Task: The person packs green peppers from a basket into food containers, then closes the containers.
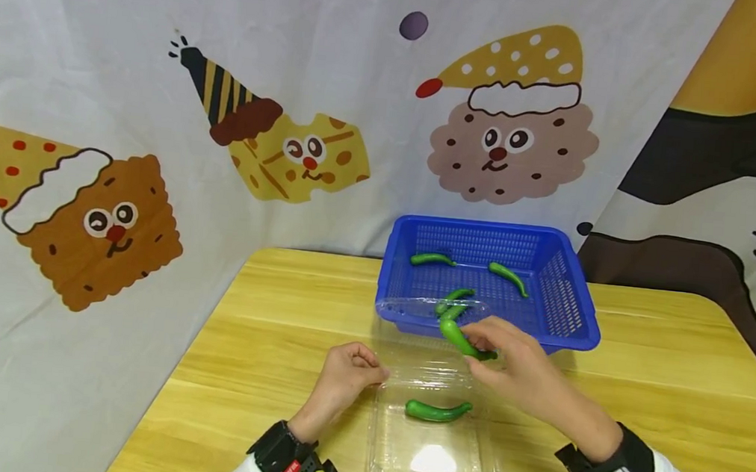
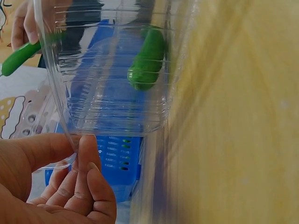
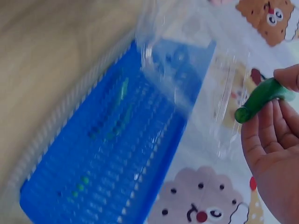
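The glossy, curved green pepper (image 1: 455, 336) is held in the air at 12 o'clock from the base of the thin, clear plastic box (image 1: 393, 447), with the blue, perforated plastic basket (image 1: 559, 282) set farther out in the same direction. It is pinched between the thumb and fingers of the right hand (image 1: 518, 364) towards its narrow end, and the thick, blunt end is left free, pointed to 10 o'clock. Little weight is to be expected — the body looks firm, smooth and rather slippery, so a slip may be invited by a hold too near the tapering tip. A surer hold is likely offered by the thicker middle, pressed lightly from opposite sides. The box is judged light and flimsy, easily dented or tugged askew; its edge is pinched by the left hand (image 1: 348, 376) at 10 o'clock — the rim being probably stiffer than the walls. A second curved green pepper (image 1: 433, 412) is seen in the base.
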A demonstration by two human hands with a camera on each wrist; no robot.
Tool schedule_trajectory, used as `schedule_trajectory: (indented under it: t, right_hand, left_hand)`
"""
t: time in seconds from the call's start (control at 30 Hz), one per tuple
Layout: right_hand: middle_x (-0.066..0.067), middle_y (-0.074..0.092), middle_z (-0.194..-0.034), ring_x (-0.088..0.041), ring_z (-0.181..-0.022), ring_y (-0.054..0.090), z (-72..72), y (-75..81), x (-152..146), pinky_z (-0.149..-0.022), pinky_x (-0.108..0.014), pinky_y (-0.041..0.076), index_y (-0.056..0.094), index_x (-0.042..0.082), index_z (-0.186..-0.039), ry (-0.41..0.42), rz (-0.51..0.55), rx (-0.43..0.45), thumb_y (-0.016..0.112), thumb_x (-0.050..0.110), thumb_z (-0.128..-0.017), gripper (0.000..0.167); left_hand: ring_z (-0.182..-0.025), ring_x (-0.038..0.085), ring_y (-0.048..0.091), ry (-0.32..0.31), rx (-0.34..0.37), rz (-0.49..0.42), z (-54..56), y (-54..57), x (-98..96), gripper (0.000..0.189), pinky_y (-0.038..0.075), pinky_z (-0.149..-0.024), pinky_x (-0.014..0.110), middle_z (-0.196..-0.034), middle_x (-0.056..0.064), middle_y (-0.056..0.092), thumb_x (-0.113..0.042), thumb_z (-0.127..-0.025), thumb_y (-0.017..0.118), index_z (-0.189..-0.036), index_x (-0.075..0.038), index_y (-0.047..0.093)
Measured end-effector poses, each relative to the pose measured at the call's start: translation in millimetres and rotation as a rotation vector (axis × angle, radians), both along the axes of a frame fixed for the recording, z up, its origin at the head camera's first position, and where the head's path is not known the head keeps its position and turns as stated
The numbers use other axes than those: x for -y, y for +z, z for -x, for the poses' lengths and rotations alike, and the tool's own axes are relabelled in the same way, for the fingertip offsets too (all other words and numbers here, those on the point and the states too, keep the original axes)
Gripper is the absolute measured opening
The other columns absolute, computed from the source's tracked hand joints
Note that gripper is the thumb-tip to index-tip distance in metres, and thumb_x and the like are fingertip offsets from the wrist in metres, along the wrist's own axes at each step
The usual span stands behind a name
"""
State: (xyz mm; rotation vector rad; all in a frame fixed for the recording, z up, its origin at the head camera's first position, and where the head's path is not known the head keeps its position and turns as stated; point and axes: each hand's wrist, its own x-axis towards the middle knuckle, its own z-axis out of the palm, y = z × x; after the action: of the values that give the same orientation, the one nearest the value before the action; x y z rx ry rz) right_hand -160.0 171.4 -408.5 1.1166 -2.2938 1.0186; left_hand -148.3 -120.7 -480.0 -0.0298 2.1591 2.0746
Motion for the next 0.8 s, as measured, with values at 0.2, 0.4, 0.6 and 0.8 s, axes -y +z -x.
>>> schedule_trajectory:
  t: [0.2,0.4,0.6,0.8]
  right_hand:
    - [0.006,0.071,-0.107,-0.009,-0.093,0.066,-18.5,-15.7,15.0,-0.079,-0.03,0.061,0.074,0.011,-0.115,0.025,-0.137,0.018,0.082,0.001,-0.08,0.037]
    - [0.007,0.071,-0.108,-0.009,-0.095,0.065,-29.5,-32.1,23.7,-0.081,-0.033,0.061,0.074,0.013,-0.113,0.041,-0.23,0.045,0.084,0.006,-0.081,0.034]
    - [0.008,0.073,-0.103,-0.006,-0.092,0.066,-34.2,-48.3,27.6,-0.08,-0.031,0.06,0.077,0.012,-0.11,0.101,-0.244,0.056,0.085,0.004,-0.081,0.032]
    - [0.008,0.074,-0.101,-0.006,-0.091,0.067,-37.1,-56.6,27.8,-0.079,-0.03,0.06,0.079,0.012,-0.106,0.124,-0.294,0.127,0.085,0.004,-0.081,0.027]
  left_hand:
    - [-0.073,0.022,0.072,0.003,-0.004,0.005,0.3,-0.1,0.7,0.02,0.064,-0.073,0.041,-0.09,0.022,0.075,0.009,-0.083,0.077,-0.097,0.008,0.064]
    - [-0.073,0.02,0.071,0.007,-0.017,0.006,1.0,-0.9,0.0,0.019,0.062,-0.07,0.035,-0.09,0.022,0.075,0.009,-0.083,0.077,-0.096,0.008,0.064]
    - [-0.072,0.018,0.071,-0.001,-0.002,0.016,-0.5,0.2,1.0,0.02,0.063,-0.071,0.035,-0.087,0.017,0.075,0.008,-0.083,0.078,-0.097,0.008,0.064]
    - [-0.072,0.019,0.072,-0.008,-0.008,0.01,-0.5,-0.1,0.6,0.019,0.064,-0.071,0.036,-0.089,0.021,0.075,0.01,-0.083,0.077,-0.097,0.008,0.064]
